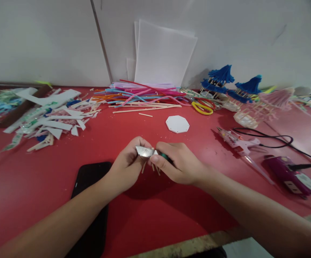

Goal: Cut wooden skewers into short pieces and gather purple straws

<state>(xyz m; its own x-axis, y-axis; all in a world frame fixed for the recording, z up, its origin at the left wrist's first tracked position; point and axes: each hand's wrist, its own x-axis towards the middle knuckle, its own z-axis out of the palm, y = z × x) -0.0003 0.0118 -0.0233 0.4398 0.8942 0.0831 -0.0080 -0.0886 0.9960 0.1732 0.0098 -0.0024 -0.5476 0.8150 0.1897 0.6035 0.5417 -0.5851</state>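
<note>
My right hand (180, 162) is closed round the green handle of a cutter-like tool with a broad silvery blade (144, 152). The blade points left, across the fingers of my left hand (130, 163), which is closed too. Several thin wooden sticks (153, 167) poke out below the blade between both hands; the left fingers pinch them, though the grip is partly hidden. On the red table (150, 218) beyond the hands lies a white octagonal piece (177, 124) with small holes near its edge.
White scraps (61, 118) are heaped at left near a brown tray (29, 114). Coloured pipe cleaners (147, 91) and yellow-handled scissors (202, 108) lie at the back. To the right are blue-roofed models (221, 75), a glue gun (238, 141) and a purple power strip (292, 175). A phone (91, 208) lies left.
</note>
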